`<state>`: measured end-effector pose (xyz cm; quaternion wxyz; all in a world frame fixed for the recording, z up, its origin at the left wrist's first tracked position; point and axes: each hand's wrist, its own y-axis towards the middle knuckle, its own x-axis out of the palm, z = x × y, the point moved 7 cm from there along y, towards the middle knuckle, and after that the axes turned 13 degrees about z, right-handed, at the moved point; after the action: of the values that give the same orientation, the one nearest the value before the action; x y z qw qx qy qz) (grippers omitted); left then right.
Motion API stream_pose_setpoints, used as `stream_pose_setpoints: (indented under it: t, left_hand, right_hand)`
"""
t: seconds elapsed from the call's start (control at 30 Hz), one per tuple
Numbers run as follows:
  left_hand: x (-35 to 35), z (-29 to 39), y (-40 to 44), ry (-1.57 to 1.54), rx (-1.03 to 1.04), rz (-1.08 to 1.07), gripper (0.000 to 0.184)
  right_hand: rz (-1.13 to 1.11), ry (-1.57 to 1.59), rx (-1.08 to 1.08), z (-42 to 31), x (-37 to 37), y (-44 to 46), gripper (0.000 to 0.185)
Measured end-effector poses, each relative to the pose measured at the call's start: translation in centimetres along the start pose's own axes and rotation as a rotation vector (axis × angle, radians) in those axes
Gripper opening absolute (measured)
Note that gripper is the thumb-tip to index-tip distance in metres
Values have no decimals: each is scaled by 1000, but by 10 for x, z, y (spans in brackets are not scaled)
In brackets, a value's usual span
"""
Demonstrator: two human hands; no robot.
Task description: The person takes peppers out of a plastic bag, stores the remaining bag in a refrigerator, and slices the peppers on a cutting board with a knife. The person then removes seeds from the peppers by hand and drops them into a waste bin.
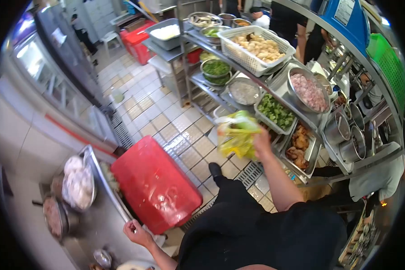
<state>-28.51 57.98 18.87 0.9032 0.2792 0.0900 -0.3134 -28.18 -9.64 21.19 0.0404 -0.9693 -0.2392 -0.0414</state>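
Observation:
My right hand [262, 143] grips a yellow plastic bag [238, 138] with something green inside, and the bag hangs over the floor beside the metal shelf rack. A tray of chopped green vegetables [275, 111] and a tray of browned, cooked-looking meat [300, 148] sit on the rack close to that hand. Down at the left, my left hand [138, 233] has its fingers curled beside the rim of a steel counter [99, 225]. What those fingers hold, if anything, is hidden. Just beyond it lies a large red plastic lid or bin top [155, 182].
A white basket of pale yellow pieces [258, 47] and a bowl of pink raw meat [308, 90] stand on the upper shelf. Wet tiles [166, 121] and drain grates [249, 174] cover the floor. Other people work behind the rack and at the right.

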Motion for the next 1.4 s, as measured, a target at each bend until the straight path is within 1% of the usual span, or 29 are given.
stream_pose_setpoints:
  t: [0.03, 0.07, 0.1, 0.13, 0.2, 0.23, 0.27, 0.33, 0.37, 0.43, 0.47, 0.53, 0.6, 0.63, 0.7, 0.73, 0.8, 0.83, 0.87, 0.93, 0.97, 1.03, 1.1, 1.13, 1.2, 1.27, 1.33, 1.37, 1.4]
  left_hand:
    - [27, 2, -3, 39, -18, -27, 8]
    - [57, 2, -5, 76, -34, -51, 7]
    - [87, 5, -7, 100, 3, -64, 9]
    - [127, 13, -6, 94, 15, -95, 9]
    - [196, 21, -19, -46, -138, -180, 12]
    - [230, 69, -18, 59, -21, -314, 14]
    - [259, 88, -17, 59, -31, -326, 14]
    - [317, 133, -17, -63, 148, -493, 15]
    - [338, 155, -15, -127, 148, -535, 16]
    - [369, 171, -7, -108, 188, -588, 17]
    - [382, 174, -4, -95, 217, -633, 17]
    - [399, 168, 8, -82, 231, -661, 18]
    - [412, 147, 21, -18, 222, -649, 17]
    - [417, 139, 27, -15, 207, -630, 17]
    - [420, 118, 44, 98, 151, -589, 19]
    - [420, 109, 52, 124, 120, -521, 19]
    - [436, 91, 65, 169, 24, -540, 21]
    - [447, 92, 74, 172, 20, -543, 23]
    - [454, 93, 90, 193, -9, -462, 23]
    - [491, 102, 110, 236, 93, -647, 26]
    - [506, 103, 130, 253, 72, -601, 26]
    - [544, 102, 174, 235, 61, -703, 29]
    - [582, 87, 229, 259, 116, -673, 31]
    - [607, 83, 255, 267, 151, -670, 32]
    - [661, 86, 312, 262, 167, -654, 33]
    - [718, 87, 348, 281, 358, -706, 34]
    - [765, 106, 379, 251, 363, -719, 35]
    - [792, 124, 392, 182, 384, -747, 35]
    - [818, 140, 406, 114, 411, -773, 34]
  right_hand:
    - [5, -48, 1, 10, 20, 21, 28]
    - [-57, -47, 72, 23, 43, 41, 30]
    - [-50, -128, 69, 30, 66, 60, 31]
    - [-128, -124, 69, 44, 89, 80, 32]
    - [-258, -137, 69, 58, 123, 111, 32]
    - [-318, -148, 62, 57, 141, 123, 32]
    - [-311, -161, 65, 54, 154, 135, 32]
    - [-365, -115, 113, 45, 185, 152, 34]
    - [-356, -110, 116, 40, 196, 163, 34]
    - [-409, -122, 158, 38, 221, 178, 35]
    - [-394, -113, 171, 37, 233, 183, 35]
    - [-434, -127, 45, 25, 260, 193, 39]
    - [-442, -116, 59, 26, 279, 207, 39]
    - [-467, -104, 72, 25, 296, 212, 39]
    - [-529, -88, 89, 18, 324, 223, 42]
    - [-565, -68, 107, 16, 339, 230, 45]
    - [-551, -19, 273, 65, 363, 256, 48]
    - [-517, -116, 215, 65, 378, 267, 46]
    - [-538, -85, 178, 51, 399, 273, 40]
    - [-468, 12, 152, 48, 439, 290, 35]
    - [-519, 5, 149, 51, 460, 302, 33]
    - [-550, 19, 174, 52, 502, 315, 31]
    - [-529, 56, 250, 15, 559, 308, 30]
    - [-540, 76, 231, 7, 588, 311, 30]
    - [-539, 89, 80, -3, 631, 326, 31]
    - [-503, 26, 41, -3, 668, 350, 33]
    - [-516, 45, 37, -6, 696, 358, 33]
    - [-433, 87, 124, -2, 710, 368, 28]
    - [-429, 106, 131, -12, 729, 368, 28]
